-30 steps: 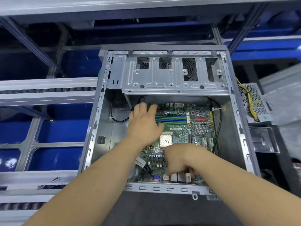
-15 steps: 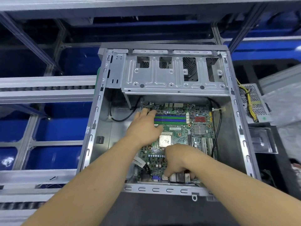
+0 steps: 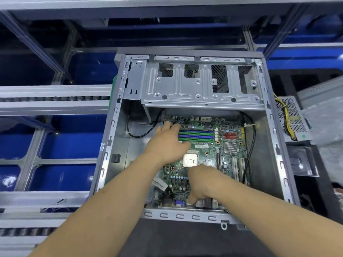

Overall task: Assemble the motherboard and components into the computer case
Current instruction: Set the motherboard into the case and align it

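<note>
**Seating the board in the case**

Working near to far. Right hand [image 3: 201, 184] is at the near edge of the board [image 3: 207, 145], fingers curled down onto the rear ports [image 3: 204, 203] beside the blue VGA socket [image 3: 179, 202]. It looks like a downward press or pinch on the port block; I can't tell for sure whether the fingers wrap anything.

Left hand [image 3: 167, 143] lies flat, fingers straight, palm over the board's left middle, fingertips reaching the far left corner just past the RAM slots [image 3: 196, 135]. Pressing, not gripping.

Board sits inside the case [image 3: 111, 145], flat or nearly so on the floor pan, ports against the near wall, far edge just under the drive cage [image 3: 200, 84]. CPU [image 3: 190, 160] is bare between my two hands.

Handling, my read:
- Light, thin, stiff enough but will flex if loaded mid-span.
- Fragile: keep off the CPU, heatsink [image 3: 230, 147] and capacitors.
- Best holds are the edges, the port block and bare corners. Port shells are metal and take a push.
- Case edges are stamped steel, likely sharp.

Black cable [image 3: 249, 151] runs down the right side near the board edge; another loops at far left. Risk of pinching either under the board.

PSU [image 3: 291, 119] lies outside, far right, not fitted.
</note>
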The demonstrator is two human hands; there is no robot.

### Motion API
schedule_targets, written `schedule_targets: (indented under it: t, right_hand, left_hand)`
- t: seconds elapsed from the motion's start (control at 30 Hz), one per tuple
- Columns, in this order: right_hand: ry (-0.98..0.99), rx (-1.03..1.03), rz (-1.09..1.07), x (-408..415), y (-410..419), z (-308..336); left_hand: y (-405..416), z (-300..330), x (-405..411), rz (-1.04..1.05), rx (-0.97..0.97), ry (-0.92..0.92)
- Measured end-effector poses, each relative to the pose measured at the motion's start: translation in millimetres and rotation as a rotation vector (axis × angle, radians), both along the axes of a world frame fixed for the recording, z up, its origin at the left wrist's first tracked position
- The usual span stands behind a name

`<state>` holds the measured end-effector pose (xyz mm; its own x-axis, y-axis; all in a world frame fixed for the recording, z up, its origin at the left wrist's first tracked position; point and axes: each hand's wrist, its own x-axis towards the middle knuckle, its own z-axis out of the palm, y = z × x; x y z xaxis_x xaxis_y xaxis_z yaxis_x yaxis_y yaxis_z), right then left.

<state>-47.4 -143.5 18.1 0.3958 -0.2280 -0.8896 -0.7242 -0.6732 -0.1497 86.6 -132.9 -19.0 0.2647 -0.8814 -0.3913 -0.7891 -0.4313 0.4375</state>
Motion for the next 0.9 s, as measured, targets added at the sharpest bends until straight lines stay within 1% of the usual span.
schedule_targets:
  t: [0.1, 0.23, 0.4, 0.57, 0.7, 0.73, 0.83, 0.9]
  right_hand:
    - [-0.021, 0.023, 0.015, -5, -3, 1]
    - [-0.033, 0.026, -0.112, -17, -11, 3]
    - [-0.017, -0.019, -0.032, -8, -2, -6]
    - [0.015, -0.028, -0.055, -5, -3, -3]
    - [-0.008, -0.023, -0.017, -5, -1, -2]
    - [-0.012, 0.001, -0.048, -7, -3, -2]
    - [-0.012, 0.116, -0.235, -21, -15, -6]
    - [-0.009, 0.148, -0.24, -23, -18, -5]
  left_hand:
    - [0, 1, 1, 0.01, 0.026, 0.039]
    - [-3, 4, 2, 0.061, -0.059, 0.039]
    - [-1, 4, 0, 0.044, -0.051, 0.051]
    - [0, 2, 0, 0.043, -0.014, 0.082]
    - [-1, 3, 1, 0.055, -0.044, 0.088]
    - [-1, 3, 1, 0.057, -0.049, 0.086]
    - [-1, 1, 1, 0.063, -0.033, 0.077]
    - [-1, 1, 1, 0.047, -0.015, 0.053]
